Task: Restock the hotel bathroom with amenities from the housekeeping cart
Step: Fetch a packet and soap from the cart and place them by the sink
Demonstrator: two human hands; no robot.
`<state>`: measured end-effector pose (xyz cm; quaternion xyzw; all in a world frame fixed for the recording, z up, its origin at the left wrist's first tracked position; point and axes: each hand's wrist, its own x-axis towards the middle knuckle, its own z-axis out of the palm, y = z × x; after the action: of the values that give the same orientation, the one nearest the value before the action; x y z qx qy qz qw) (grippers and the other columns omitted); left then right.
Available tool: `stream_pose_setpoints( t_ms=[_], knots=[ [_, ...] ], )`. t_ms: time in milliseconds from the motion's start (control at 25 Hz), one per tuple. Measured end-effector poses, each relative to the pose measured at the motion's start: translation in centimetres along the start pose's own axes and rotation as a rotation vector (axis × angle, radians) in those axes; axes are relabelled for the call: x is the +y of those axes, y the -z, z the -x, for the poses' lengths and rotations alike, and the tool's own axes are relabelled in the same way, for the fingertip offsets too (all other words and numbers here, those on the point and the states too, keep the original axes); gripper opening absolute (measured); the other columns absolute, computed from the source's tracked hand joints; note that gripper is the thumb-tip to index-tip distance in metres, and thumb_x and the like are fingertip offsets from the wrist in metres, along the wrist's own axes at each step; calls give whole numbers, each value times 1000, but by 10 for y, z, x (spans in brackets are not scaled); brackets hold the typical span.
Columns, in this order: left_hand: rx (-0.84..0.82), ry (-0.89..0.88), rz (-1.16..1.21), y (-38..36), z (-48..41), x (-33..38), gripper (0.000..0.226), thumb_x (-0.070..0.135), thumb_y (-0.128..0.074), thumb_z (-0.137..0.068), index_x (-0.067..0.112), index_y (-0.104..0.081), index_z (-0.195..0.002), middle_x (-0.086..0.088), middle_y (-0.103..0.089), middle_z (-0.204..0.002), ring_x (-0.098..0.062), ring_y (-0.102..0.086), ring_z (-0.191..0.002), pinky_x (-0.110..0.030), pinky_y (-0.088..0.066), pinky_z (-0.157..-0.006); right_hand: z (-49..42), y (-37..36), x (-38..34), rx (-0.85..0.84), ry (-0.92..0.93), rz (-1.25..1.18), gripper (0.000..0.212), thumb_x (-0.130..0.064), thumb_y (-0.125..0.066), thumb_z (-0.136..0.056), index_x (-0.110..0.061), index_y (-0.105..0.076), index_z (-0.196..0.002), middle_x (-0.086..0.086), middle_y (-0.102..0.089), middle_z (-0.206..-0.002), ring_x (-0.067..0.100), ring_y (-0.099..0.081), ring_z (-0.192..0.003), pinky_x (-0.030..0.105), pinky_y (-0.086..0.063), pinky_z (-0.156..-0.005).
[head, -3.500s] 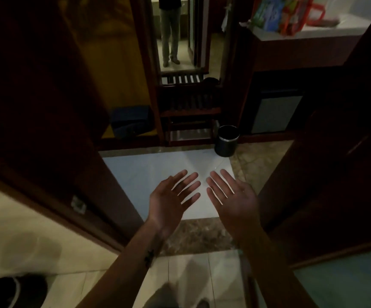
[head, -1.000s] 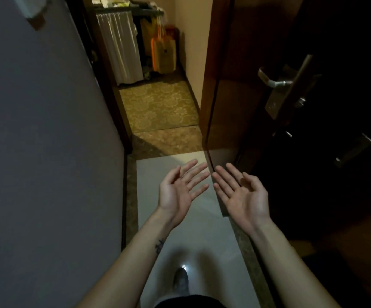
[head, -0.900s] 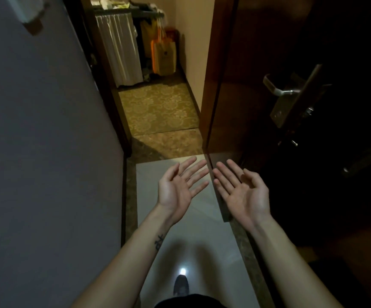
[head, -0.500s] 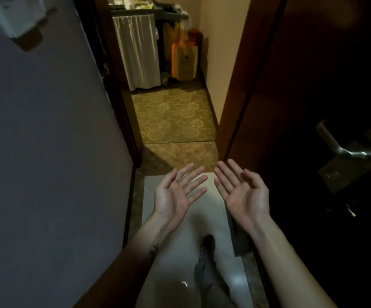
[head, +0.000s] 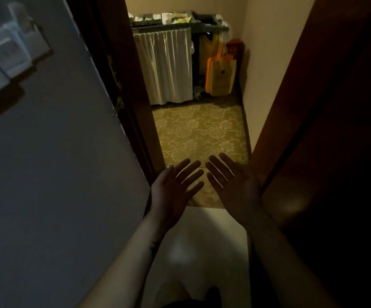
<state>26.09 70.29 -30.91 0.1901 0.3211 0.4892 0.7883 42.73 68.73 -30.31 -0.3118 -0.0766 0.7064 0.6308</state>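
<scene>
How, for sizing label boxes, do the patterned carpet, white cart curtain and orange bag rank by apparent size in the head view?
patterned carpet
white cart curtain
orange bag
The carpet lies nearer the camera, so true sizes stay unsure.

camera: moved forward | housekeeping cart [head: 164,58]: nearer | carpet [head: 200,130]: nearer

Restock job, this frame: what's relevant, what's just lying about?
Job: housekeeping cart; supplies on its top; left hand and right hand, both empty, palms up.
Just there: orange bag beside the cart; patterned carpet; wooden door; white wall fixture.
</scene>
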Motion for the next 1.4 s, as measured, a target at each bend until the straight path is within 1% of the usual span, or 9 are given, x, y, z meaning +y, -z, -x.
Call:
stream_pose_setpoints(
  t_ms=[120,280,360,480,640,920,1040,1200,1400],
  knots=[
    [-1,10,-5,-16,-48,14,52,38,-32,-103,8,-53,-140,-15,-64,-137,-34,-58,-130,-51,-43,-108,-44,-3,-25,38,3,-35,45,-29,-48,-92,-9,-62,-130,15,-68,-130,30,-65,-121,42,-46,-104],
    [6,46,6,-24,-149,37,51,36,-32,-104,7,-53,-140,-16,-63,-137,-35,-58,-130,-52,-42,-109,-133,0,-57,84,5,-67,45,-30,-43,-98,-8,-59,-134,15,-67,-131,31,-64,-123,43,-46,-104],
    [0,77,31,-22,-207,53,50,35,-34,-103,7,-54,-139,-17,-64,-137,-35,-58,-129,-53,-42,-109,-186,-6,-70,108,22,-31,45,-30,-39,-101,-8,-58,-136,14,-68,-130,31,-64,-122,43,-46,-104],
    [-27,81,52,-21,-286,84,50,36,-34,-103,8,-54,-140,-16,-64,-137,-35,-58,-130,-52,-44,-106,-260,-26,-86,130,53,40,45,-30,-33,-104,-9,-55,-137,14,-68,-129,30,-65,-121,42,-47,-101],
    [-59,80,62,-34,-392,141,50,37,-38,-102,8,-55,-139,-16,-64,-137,-35,-58,-130,-54,-40,-111,-364,-69,-118,151,90,10,45,-27,-37,-102,-8,-53,-139,16,-68,-129,32,-64,-121,42,-48,-97],
    [-85,70,53,-46,-512,228,51,38,-37,-101,10,-54,-140,-15,-63,-139,-33,-57,-132,-53,-39,-113,-502,-129,-151,101,67,0,45,-29,-39,-101,-11,-54,-139,14,-67,-131,30,-62,-125,42,-47,-99],
    [-49,57,42,-48,-573,249,51,38,-34,-103,12,-53,-142,-14,-63,-139,-32,-58,-131,-52,-40,-112,-568,-139,-169,82,38,35,44,-30,-38,-102,-11,-55,-138,14,-68,-130,29,-61,-125,42,-46,-100],
    [-16,23,32,-59,-654,265,51,39,-32,-103,12,-52,-143,-13,-63,-139,-32,-57,-132,-52,-36,-116,-659,-143,-199,43,-11,22,45,-30,-38,-101,-11,-56,-137,14,-66,-133,29,-61,-125,42,-44,-104],
    [36,-50,57,-97,-781,292,53,39,-32,-102,11,-52,-142,-14,-63,-138,-33,-58,-131,-52,-37,-115,-795,-154,-266,-2,-58,2,46,-31,-38,-101,-11,-55,-139,12,-68,-131,28,-61,-125,42,-42,-107]
  ],
)
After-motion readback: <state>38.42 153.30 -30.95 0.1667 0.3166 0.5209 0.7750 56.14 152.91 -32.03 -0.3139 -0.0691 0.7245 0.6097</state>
